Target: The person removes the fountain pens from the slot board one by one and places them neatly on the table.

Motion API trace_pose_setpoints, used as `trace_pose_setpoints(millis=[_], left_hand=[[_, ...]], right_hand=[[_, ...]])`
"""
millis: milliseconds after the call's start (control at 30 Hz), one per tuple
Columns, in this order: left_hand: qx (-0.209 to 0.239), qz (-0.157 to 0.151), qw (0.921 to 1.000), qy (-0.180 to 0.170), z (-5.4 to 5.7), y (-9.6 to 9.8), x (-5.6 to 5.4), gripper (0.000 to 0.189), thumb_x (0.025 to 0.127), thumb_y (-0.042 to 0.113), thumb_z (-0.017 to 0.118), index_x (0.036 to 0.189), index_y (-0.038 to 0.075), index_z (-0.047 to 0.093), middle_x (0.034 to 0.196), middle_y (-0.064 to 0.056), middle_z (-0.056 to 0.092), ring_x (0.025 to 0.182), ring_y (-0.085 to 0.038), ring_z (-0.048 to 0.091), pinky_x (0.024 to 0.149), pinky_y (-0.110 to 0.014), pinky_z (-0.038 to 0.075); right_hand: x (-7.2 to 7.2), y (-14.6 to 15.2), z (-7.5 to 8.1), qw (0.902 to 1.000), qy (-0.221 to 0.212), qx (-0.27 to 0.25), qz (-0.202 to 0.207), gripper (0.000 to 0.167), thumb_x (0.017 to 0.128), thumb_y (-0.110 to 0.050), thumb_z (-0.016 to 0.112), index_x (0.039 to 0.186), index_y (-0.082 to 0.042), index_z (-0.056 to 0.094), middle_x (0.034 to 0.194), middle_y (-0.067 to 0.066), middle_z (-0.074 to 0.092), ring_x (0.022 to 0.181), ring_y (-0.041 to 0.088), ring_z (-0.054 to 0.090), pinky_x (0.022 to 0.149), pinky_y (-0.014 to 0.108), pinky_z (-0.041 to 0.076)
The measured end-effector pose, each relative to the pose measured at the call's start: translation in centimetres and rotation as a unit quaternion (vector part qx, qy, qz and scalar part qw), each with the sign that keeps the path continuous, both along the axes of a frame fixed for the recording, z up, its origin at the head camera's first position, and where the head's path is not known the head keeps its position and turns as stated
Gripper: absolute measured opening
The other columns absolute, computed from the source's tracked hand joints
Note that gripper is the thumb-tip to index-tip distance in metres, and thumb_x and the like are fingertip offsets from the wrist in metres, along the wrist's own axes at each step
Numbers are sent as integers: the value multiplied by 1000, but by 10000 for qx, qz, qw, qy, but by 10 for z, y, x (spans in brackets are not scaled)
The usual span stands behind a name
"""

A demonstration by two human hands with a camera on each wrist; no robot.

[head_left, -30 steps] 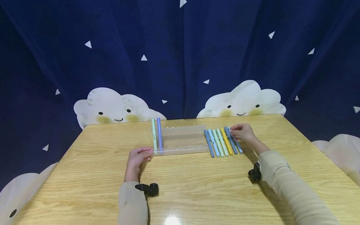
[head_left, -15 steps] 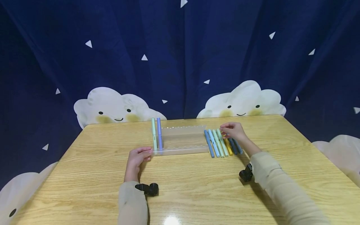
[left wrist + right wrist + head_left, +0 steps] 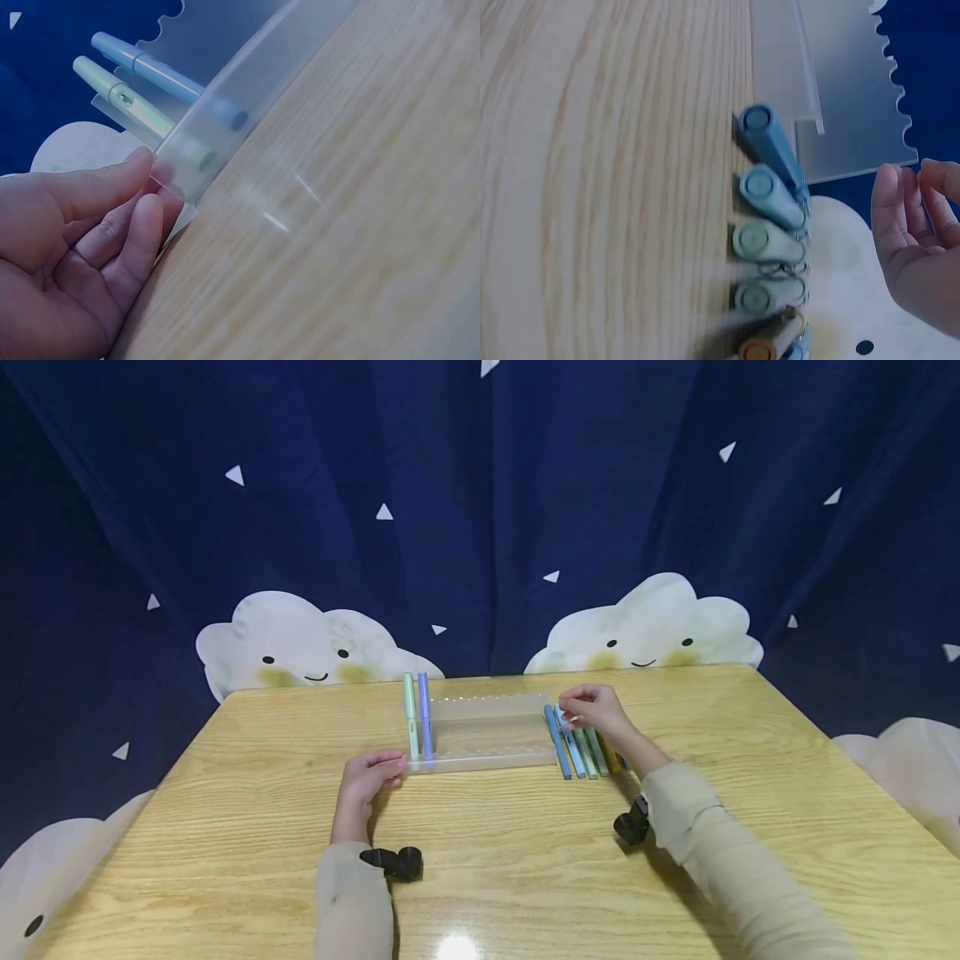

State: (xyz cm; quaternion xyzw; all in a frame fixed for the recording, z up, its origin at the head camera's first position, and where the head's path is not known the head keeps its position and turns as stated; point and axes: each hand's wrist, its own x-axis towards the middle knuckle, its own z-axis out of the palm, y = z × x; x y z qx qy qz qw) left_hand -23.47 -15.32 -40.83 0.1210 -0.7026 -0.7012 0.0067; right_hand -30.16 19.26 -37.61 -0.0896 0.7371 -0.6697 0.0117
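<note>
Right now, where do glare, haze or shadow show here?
Head view: white glare on the pale wooden table, at the picture's bottom; left wrist view: lower ends of the pale-green cylindrical pen and blue cylindrical pen hazy through the translucent plastic rack; right wrist view: dark shadow beside the brownish-yellow pen.

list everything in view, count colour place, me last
Table: 1, light wood, underneath
Backdrop: 1, navy and white, behind
Rack: 1, clear, on table
Green pen: 1, pale green, rack's left end
Purple pen: 1, purple-blue, beside it
Dark pens: at least 2, blue, row right of rack
Light pen: 1, light blue, same row
Loose green pens: 2, pale, same row
Yellow pen: 1, amber, same row
Cameras: 2, black, wrists
Sleeves: 2, beige, forearms
Left hand: 1, pinching rack
Right hand: 1, above row, empty
</note>
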Motion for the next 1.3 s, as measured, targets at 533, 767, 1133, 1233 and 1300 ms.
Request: trace_pose_setpoints(millis=[533, 767, 1133, 1233, 1300], left_hand=[[97, -1, 10000, -19, 2, 1, 0, 29, 77, -5, 65, 104, -15, 57, 78, -8, 64, 61, -7, 57, 55, -17, 50], [73, -26, 10000, -29, 4, 0, 1, 31, 78, -3, 66, 105, -14, 57, 78, -6, 63, 61, -7, 57, 55, -17, 50], [42, -12, 10000, -23, 2, 0, 0, 29, 78, -2, 65, 104, -14, 58, 75, -3, 63, 60, -6, 56, 54, -16, 50], [37, -6, 10000, -31, 2, 0, 0, 29, 79, -2, 65, 104, -14, 58, 75, -4, 63, 60, -7, 56, 54, -16, 50], [32, -4, 10000, -29, 2, 0, 0, 29, 79, -1, 65, 104, -14, 58, 76, -4, 63, 60, -7, 57, 54, -16, 50]], right_hand=[[11, -48, 18, 9998, -178, -5, -38, 22, 85, 1, 55, 99, 18, 54, 74, 5, 60, 63, 15, 59, 55, 26, 52], [10, -69, 19, 9996, -160, -148, 171, 20, 86, 0, 55, 97, 16, 54, 76, 8, 61, 64, 16, 60, 54, 24, 52], [13, -102, 17, 9990, 60, -128, 434, 21, 82, 3, 56, 95, 20, 55, 74, 8, 62, 62, 15, 59, 60, 38, 54], [14, -111, 17, 9991, 70, -60, 414, 20, 82, 3, 56, 95, 19, 55, 77, 12, 62, 63, 15, 60, 64, 42, 53], [14, -117, 15, 9990, 47, -100, 431, 20, 82, 3, 56, 95, 19, 55, 79, 13, 62, 65, 16, 60, 66, 43, 53]])
